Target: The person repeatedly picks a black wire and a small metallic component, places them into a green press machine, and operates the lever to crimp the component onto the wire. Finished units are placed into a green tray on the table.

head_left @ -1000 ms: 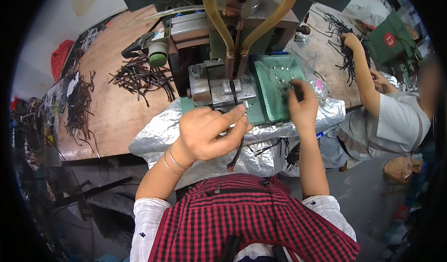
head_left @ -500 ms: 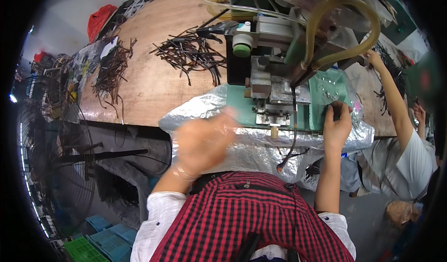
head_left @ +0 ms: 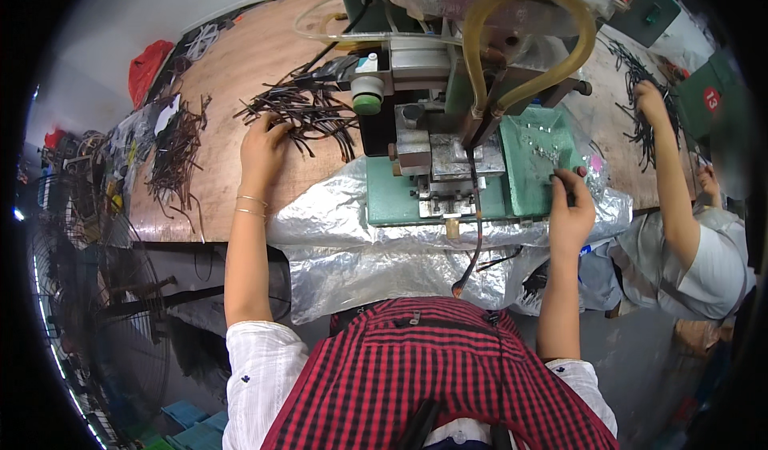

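Note:
My left hand (head_left: 262, 150) has reached the near left edge of a pile of short dark cables (head_left: 316, 114); its thumb and fingers are apart at the cable ends. My right hand (head_left: 572, 214) is curled at the near right corner of a green tray (head_left: 524, 202) that holds small shiny metal bits (head_left: 544, 148). Something dark shows at its fingertips, too small to name. Between my hands stands a bench press machine (head_left: 424, 142) on a green base. A dark cable (head_left: 479, 238) hangs down in front of its metal block toward my apron (head_left: 400, 362).
Silver foil sheeting (head_left: 328, 202) covers the table's front edge. Another cable bundle (head_left: 178, 158) lies at the left, beside a fan (head_left: 104, 266). A yellowish hose (head_left: 588, 34) loops above the machine. At the right, a co-worker's arm (head_left: 668, 162) reaches to more dark cables.
My left hand has moved away from in front of the machine, left and forward to the cable pile. My right hand stays by the tray. The view has shifted slightly.

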{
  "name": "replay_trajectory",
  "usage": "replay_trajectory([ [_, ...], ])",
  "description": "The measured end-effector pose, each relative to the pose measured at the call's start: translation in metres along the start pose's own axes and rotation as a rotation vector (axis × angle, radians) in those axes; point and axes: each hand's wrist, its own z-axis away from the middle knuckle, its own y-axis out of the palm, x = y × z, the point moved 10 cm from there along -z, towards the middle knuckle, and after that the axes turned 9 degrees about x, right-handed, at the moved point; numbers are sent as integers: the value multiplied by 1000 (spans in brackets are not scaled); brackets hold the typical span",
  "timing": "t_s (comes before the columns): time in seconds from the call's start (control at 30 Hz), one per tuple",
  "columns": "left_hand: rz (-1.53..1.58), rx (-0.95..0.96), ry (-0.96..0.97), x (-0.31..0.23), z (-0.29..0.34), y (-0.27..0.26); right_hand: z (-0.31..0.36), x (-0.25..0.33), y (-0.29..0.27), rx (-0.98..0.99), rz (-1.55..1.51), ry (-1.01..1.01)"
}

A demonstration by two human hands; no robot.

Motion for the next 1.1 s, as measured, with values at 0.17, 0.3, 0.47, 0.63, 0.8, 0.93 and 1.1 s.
replay_trajectory([
  [0.17, 207, -201, 69, -31, 3, -41, 10, 69, -8, 11, 111, -230],
  [0.3, 669, -285, -73, -43, 6, -50, -4, 151, 24, 116, -43, -494],
  [0.47, 1071, -295, -165, -85, 23, -39, -8, 145, 66, 71, -284, -373],
  [0.63, 1321, -572, 182, -143, 19, -132, -7, 135, 81, 169, -712, -174],
  [0.8, 1262, -598, 426, -195, -18, -183, -3, 157, 93, 290, -859, -140],
  [0.93, 1311, -585, 401, -204, -9, -179, 14, 178, 72, 395, -705, -201],
  [1.1, 619, -358, 660, -276, 26, -147, -20, 154, 57, 296, -137, -406],
])
